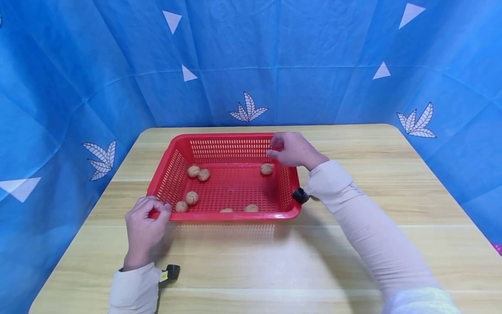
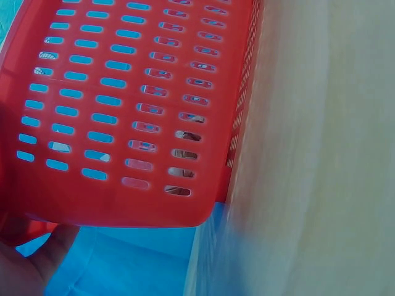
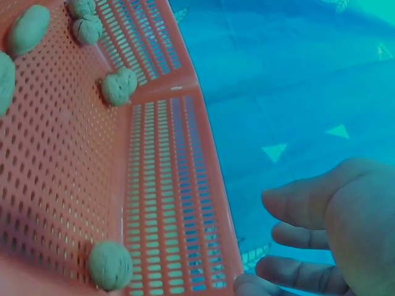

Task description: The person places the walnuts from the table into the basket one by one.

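Observation:
A red plastic basket (image 1: 231,216) with slotted walls stands on the table, tilted up at its near side. My left hand (image 1: 146,224) grips the rim at the near left corner; its thumb also shows in the left wrist view. Over the far right corner is my right hand (image 1: 294,149), fingers loosely bent and nothing between them. In the right wrist view these fingers (image 3: 302,274) are beside the rim; whether they touch it I cannot tell. Several walnuts lie inside, one walnut (image 1: 266,169) below my right hand and others, such as this walnut (image 1: 191,198), toward the left.
The light wood table (image 1: 235,270) extends on all sides of the basket. A blue cloth (image 1: 313,48) with white triangles and leaves hangs behind and at both sides. Black wrist cameras sit at both cuffs, the right camera (image 1: 300,196) close to the basket's right rim.

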Available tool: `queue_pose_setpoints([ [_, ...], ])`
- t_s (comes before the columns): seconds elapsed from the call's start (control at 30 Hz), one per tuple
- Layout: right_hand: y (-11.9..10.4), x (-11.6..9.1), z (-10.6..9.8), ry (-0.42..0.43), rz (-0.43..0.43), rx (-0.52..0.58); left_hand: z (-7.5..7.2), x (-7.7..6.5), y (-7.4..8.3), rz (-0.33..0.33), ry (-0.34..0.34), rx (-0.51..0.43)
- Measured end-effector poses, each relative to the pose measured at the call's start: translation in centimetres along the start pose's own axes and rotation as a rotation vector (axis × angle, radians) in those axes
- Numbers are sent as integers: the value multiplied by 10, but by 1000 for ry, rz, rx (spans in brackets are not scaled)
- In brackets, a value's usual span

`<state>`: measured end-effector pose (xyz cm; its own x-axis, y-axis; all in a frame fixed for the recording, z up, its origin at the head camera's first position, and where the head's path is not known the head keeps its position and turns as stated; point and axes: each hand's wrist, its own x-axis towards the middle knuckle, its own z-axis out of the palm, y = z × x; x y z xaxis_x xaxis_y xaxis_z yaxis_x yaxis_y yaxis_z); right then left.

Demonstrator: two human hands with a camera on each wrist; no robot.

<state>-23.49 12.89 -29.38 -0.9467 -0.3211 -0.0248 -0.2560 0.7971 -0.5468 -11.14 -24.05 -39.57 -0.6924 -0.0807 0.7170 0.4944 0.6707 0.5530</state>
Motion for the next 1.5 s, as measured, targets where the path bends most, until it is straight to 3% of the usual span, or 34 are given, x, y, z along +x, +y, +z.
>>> queue_pose_setpoints([
  [0.53,42,-16,-15,48,65,-6,1,-1,-1,11,9,-1],
  [0.73,64,-24,-17,39,47,-31,1,0,-2,-5,-8,6],
  [1.13,100,-41,-9,-117,72,-96,0,0,1,-17,-1,15],
  [1.5,116,-52,4,-268,103,-48,1,-1,-3,-22,-7,24],
])
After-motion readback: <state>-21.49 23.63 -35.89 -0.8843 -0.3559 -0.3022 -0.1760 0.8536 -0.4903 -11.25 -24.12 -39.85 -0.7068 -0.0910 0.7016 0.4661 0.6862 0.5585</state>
